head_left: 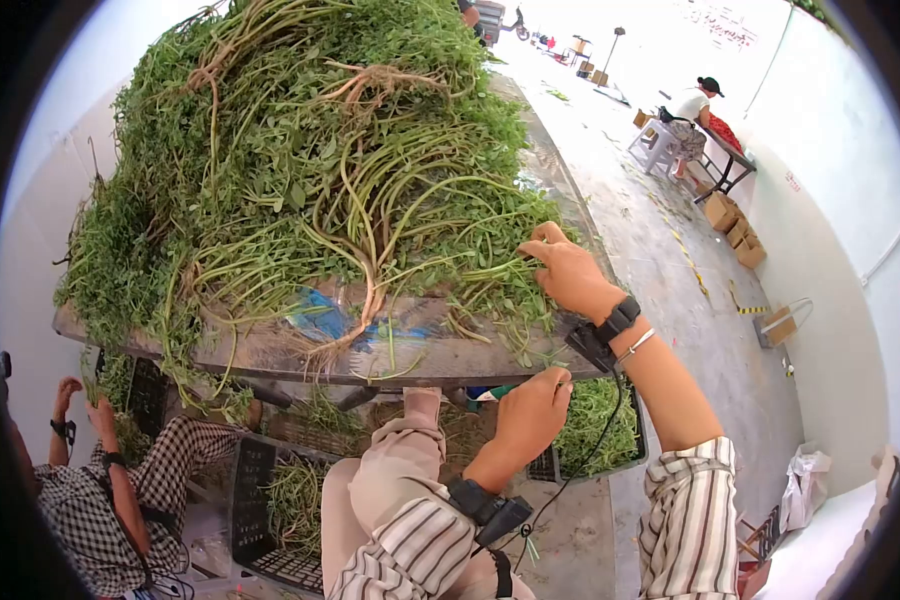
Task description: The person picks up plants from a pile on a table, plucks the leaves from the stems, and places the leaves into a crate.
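A big heap of leafy green plants [300, 190] with long stems and pale roots covers the worn table [435, 362]. At the heap's right edge my right hand [573, 278] has its fingers curled in a pinch on the leafy greens there. Just in front of the table's front edge is my left hand [526, 420], closed in a fist, thumb and forefinger together; what it holds, if anything, is hidden. A rooted plant [373, 275] lies with its roots at the table's edge.
Below the table, a black crate [255, 490] holds cut stems, and another holds greens [598, 430]. At the left, a person in checked clothing [110, 515] handles greens. Farther back, another person [692, 110] sits at a small table. Cardboard boxes [735, 228] stand by the wall.
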The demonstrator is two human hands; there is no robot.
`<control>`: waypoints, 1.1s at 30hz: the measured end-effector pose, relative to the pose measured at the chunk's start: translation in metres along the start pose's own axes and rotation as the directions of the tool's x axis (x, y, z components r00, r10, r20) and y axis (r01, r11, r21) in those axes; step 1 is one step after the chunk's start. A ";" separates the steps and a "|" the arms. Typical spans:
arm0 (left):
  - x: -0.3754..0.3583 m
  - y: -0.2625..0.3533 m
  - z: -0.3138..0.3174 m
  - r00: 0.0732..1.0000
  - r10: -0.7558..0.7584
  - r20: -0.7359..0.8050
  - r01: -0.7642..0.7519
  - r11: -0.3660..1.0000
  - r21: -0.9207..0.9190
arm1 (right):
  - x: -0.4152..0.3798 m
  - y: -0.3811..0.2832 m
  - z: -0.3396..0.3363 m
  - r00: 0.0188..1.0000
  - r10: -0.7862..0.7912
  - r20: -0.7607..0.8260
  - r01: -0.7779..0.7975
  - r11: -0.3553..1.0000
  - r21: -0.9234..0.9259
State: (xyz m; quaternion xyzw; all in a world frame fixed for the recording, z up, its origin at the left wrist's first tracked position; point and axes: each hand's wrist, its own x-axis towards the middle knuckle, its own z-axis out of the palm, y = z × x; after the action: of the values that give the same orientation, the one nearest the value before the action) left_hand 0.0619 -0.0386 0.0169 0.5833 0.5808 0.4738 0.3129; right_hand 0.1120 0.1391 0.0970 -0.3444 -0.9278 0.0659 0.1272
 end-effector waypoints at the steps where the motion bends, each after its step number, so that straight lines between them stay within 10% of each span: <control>1: 0.000 0.000 0.000 1.000 -0.002 -0.001 0.002 1.000 0.000 | 0.000 0.003 0.002 1.000 -0.010 0.007 0.011 0.999 -0.037; 17: 0.005 0.002 -0.006 0.982 0.013 -0.186 -0.050 0.979 -0.196 | -0.006 -0.024 -0.065 0.826 -0.039 -0.563 0.207 0.949 0.237; 24: 0.012 -0.002 -0.014 0.970 -0.194 -0.146 0.031 0.697 -0.717 | -0.025 -0.015 -0.040 0.922 -0.103 -0.373 0.222 0.931 0.291; 30: 0.019 -0.010 -0.016 0.882 -0.182 -0.436 -0.125 0.800 -0.586 | -0.037 -0.016 -0.028 0.946 -0.164 -0.278 0.245 0.927 0.285; 33: 0.017 -0.007 -0.022 0.922 -0.217 -0.321 -0.011 0.813 -0.582 | -0.041 -0.023 -0.026 0.958 -0.185 -0.219 0.244 0.928 0.282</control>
State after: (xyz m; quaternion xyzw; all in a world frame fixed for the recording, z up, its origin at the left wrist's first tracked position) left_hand 0.0370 -0.0249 0.0211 0.3280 0.4912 0.7102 0.3831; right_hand 0.1353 0.0956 0.1193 -0.2212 -0.9223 0.1614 0.2727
